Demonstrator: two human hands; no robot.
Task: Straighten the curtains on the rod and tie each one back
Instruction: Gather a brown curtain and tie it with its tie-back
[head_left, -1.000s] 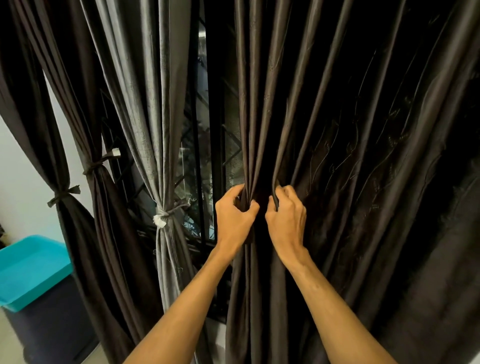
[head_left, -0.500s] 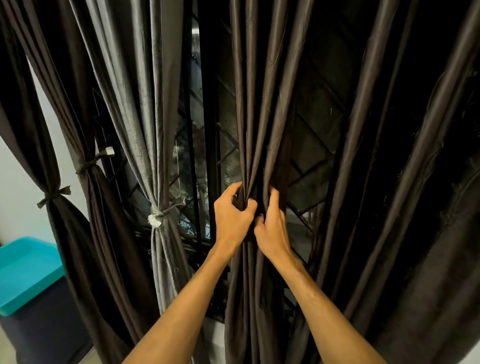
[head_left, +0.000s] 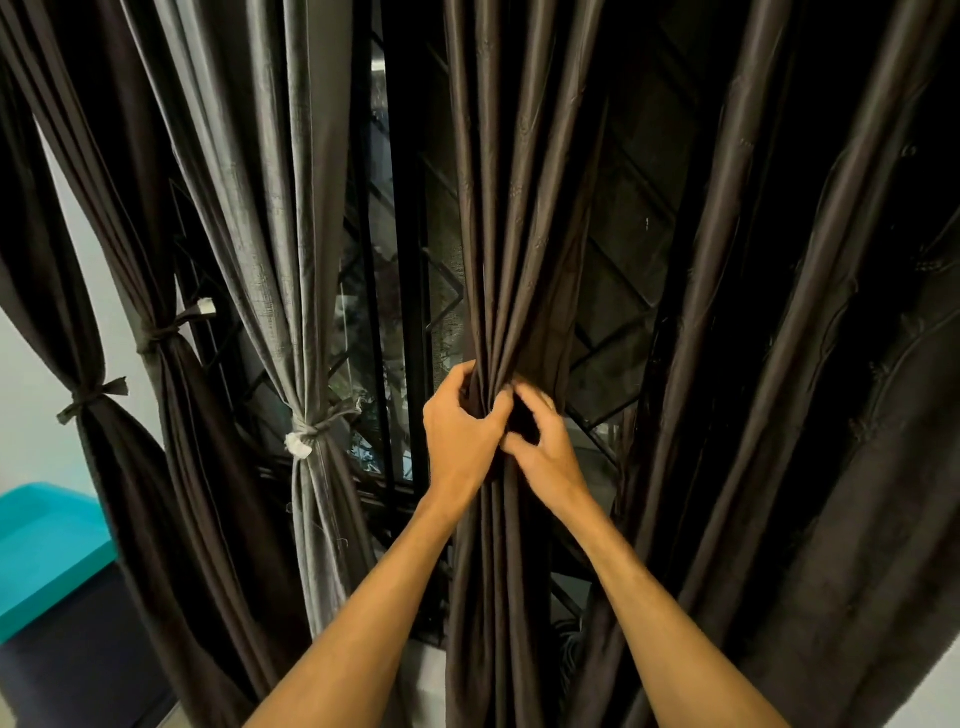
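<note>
Right hand (head_left: 551, 460) shifted left, gripping curtain (head_left: 519, 234) (bunched)

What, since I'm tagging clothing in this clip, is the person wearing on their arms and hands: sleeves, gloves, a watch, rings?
Nothing visible. The left forearm and right forearm are bare down to the frame edge, no sleeve in view. The left hand and right hand are ungloved, with no watch or band at the wrists and no ring on the visible fingers.

The dark brown curtain (head_left: 519, 234) is smooth cloth with a soft sheen; the grey curtain (head_left: 280, 208) is coarser-woven and faintly shiny. The teal bin lid (head_left: 41, 545) looks like matt plastic.
</note>
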